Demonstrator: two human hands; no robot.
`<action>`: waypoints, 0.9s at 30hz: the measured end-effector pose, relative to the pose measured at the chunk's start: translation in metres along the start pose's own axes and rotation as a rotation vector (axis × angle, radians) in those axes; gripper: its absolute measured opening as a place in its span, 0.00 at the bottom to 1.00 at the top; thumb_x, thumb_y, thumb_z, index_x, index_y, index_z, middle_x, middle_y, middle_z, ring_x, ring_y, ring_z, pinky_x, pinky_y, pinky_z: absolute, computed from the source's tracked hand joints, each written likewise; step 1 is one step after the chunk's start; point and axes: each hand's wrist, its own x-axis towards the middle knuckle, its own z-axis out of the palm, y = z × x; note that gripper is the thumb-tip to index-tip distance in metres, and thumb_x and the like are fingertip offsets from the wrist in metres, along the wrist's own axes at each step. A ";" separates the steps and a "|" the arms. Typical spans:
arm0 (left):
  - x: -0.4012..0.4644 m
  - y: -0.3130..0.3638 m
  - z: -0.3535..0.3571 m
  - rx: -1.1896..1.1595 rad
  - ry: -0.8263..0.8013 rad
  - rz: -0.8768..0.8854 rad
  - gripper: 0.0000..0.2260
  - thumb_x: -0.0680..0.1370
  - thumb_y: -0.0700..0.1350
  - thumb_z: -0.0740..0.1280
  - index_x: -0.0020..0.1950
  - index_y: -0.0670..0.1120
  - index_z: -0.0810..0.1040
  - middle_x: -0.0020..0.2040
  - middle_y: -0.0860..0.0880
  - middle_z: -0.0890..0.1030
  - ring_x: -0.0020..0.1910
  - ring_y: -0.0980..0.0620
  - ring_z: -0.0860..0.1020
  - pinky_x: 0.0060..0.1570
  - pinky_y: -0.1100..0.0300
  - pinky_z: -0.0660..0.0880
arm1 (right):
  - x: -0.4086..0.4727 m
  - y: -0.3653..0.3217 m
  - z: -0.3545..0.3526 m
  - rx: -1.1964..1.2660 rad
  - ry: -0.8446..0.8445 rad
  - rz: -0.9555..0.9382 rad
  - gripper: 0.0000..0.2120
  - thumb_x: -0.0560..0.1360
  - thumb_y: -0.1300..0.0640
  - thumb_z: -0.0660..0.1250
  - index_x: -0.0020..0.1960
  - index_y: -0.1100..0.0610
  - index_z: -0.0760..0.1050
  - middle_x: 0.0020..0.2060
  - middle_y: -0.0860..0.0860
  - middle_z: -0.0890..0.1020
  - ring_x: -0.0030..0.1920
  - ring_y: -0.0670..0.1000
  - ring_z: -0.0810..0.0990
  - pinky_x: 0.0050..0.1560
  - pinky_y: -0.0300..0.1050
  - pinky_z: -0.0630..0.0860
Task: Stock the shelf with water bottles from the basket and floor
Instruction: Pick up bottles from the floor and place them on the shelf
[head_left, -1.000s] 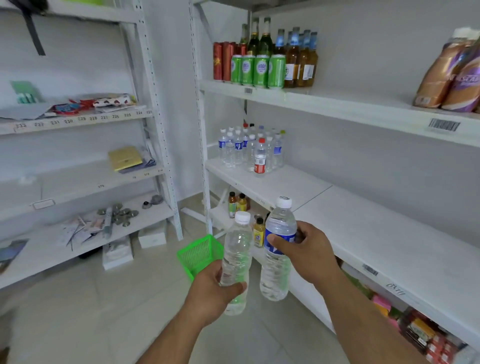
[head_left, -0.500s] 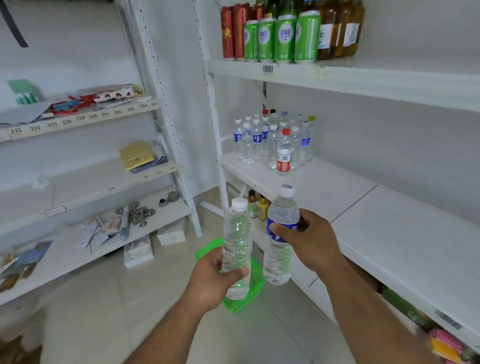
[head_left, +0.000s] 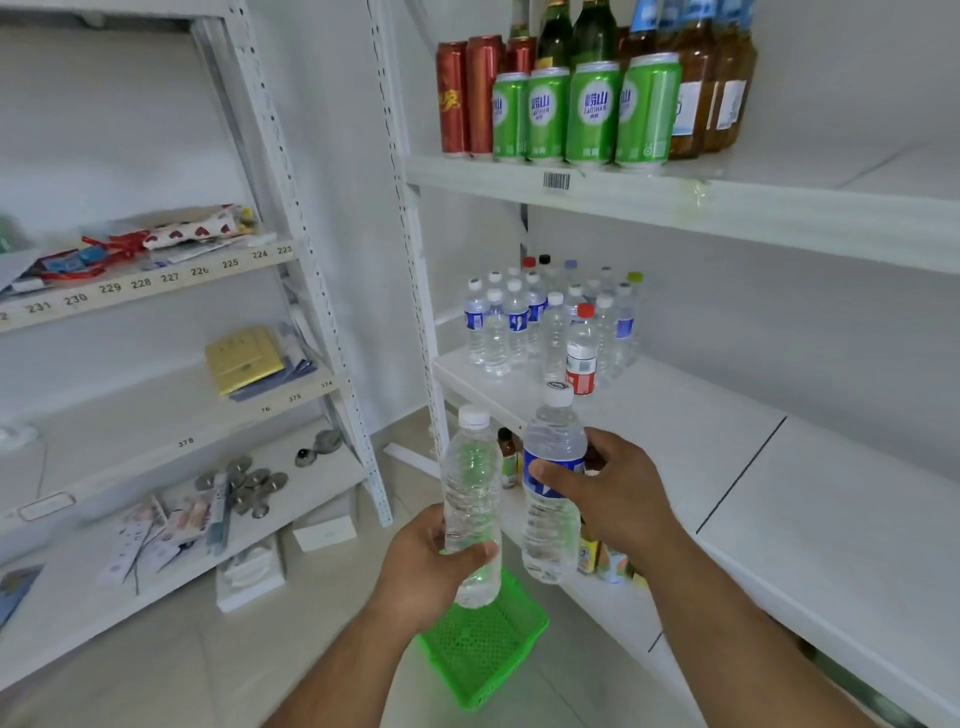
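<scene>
Carrying step: left hand (head_left: 431, 564) grips a plain bottle (head_left: 471, 499), right hand (head_left: 618, 493) a blue-labelled bottle (head_left: 551, 483); next, stand both upright beside the bottle cluster (head_left: 550, 327) on the shelf (head_left: 675, 431).

Four green aluminium drink cans (head_left: 582, 111) stand along the front edge of the upper white shelf board (head_left: 727, 208), with tall red cans (head_left: 467, 93) at their left end and brown glass bottles (head_left: 717, 93) behind their right end. A flat gold rectangular packet (head_left: 241, 358) lies near the right end of the left rack's middle board (head_left: 156, 421), and round grey metal discs (head_left: 249, 486) lie clustered on the board below.
</scene>
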 end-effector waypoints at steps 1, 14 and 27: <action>0.011 -0.002 -0.007 0.004 -0.012 0.002 0.15 0.70 0.43 0.78 0.54 0.52 0.82 0.48 0.57 0.86 0.48 0.59 0.84 0.46 0.64 0.77 | 0.006 -0.002 0.007 -0.015 0.011 0.000 0.13 0.66 0.46 0.79 0.49 0.39 0.80 0.43 0.32 0.83 0.44 0.35 0.81 0.37 0.25 0.73; 0.140 -0.019 -0.099 0.065 -0.302 0.116 0.15 0.66 0.53 0.76 0.51 0.63 0.81 0.48 0.61 0.86 0.46 0.62 0.84 0.46 0.60 0.77 | 0.064 -0.034 0.108 -0.092 0.241 0.066 0.15 0.67 0.47 0.78 0.53 0.44 0.83 0.43 0.39 0.85 0.45 0.41 0.83 0.44 0.40 0.76; 0.226 -0.017 -0.087 0.089 -0.339 0.108 0.16 0.66 0.52 0.77 0.52 0.63 0.81 0.48 0.61 0.85 0.47 0.63 0.83 0.47 0.63 0.77 | 0.133 -0.007 0.116 -0.084 0.323 0.106 0.16 0.67 0.47 0.78 0.54 0.43 0.82 0.44 0.37 0.85 0.47 0.41 0.83 0.49 0.43 0.79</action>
